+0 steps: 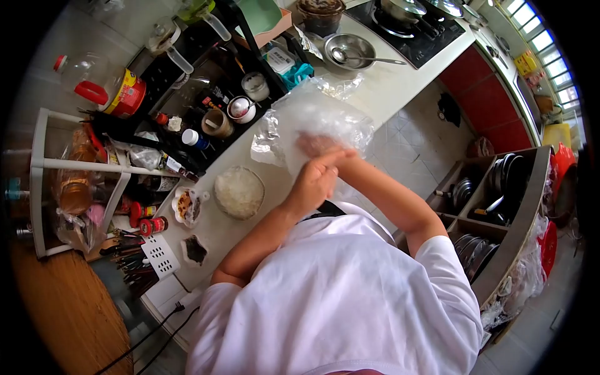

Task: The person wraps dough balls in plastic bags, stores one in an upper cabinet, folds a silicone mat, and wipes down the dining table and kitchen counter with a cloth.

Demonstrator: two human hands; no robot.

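A clear, crumpled plastic bag [325, 109] billows over the counter's front edge. My right hand [314, 145] is inside it, blurred by the plastic, so its fingers cannot be made out. Close against the right wrist is my left hand [315, 181], its fingers curled at the bag's mouth and one finger lying across the wrist. It seems to pinch the plastic there, though the fingertips are partly hidden. Left of the hands, a round bowl [239, 192] with a whitish, shredded-looking content stands on the counter.
Behind the bag are a metal bowl [350, 51] with a ladle and a black cooktop [425, 37] bearing pots. A black rack [215, 140] holds jars and bottles at left. Small dishes [194, 250] sit nearer me. An open drawer [481, 231] with pans juts out at right.
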